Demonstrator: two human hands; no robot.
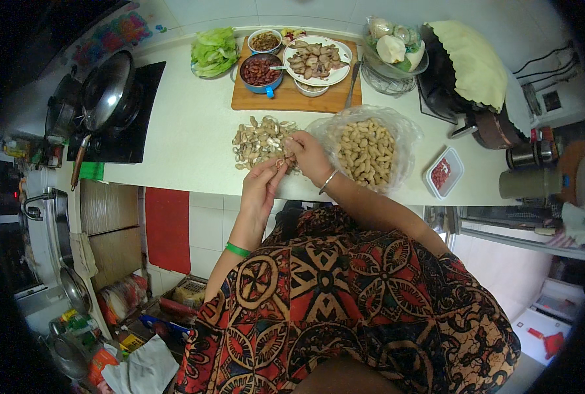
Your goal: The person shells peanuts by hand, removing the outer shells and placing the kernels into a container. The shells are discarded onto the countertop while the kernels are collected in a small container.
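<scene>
My left hand (pixel 263 180) pinches a small peanut (pixel 279 163) between thumb and fingertips at the counter's front edge. Close against it, my right hand (pixel 312 155) has its thumb and fingers drawn together; whether anything is between them is too small to tell. Under and beyond both hands spreads a heap of cracked peanut shells (pixel 260 143). Right of my right hand, a clear plastic bag (pixel 405 133) lies spread around a pile of unshelled peanuts (pixel 367 152). Farther right, a white plastic tub (pixel 455 178) holds red-skinned peanut kernels (pixel 441 173).
A wooden cutting board (pixel 253 102) at the back carries a plate of sliced meat (pixel 317 59), a blue pot of red beans (pixel 260 71), bowls and a knife (pixel 354 83). Lettuce (pixel 214 49) stands left of it. A wok (pixel 108 91) sits on the black cooktop (pixel 147 113).
</scene>
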